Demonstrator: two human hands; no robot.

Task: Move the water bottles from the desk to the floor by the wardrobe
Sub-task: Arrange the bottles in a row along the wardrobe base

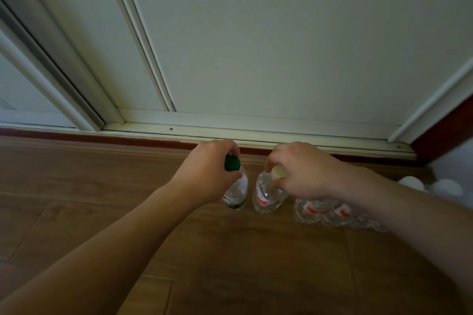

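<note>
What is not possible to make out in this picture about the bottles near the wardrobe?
1. Head view: how many bottles are in the row of bottles at the right; the right forearm covers most of it.
2. Head view: whether the green-capped bottle in the left hand and the pale-capped bottle in the right hand touch the floor; the view from above hides their bases.
3. Head view: what the white round things are; blurred, partly behind the forearm.

Our left hand [204, 174] grips the green-capped bottle [237, 193], our right hand [307, 174] the pale-capped bottle [265, 198], both on the floor [102, 186] by the wardrobe [256, 33].
</note>
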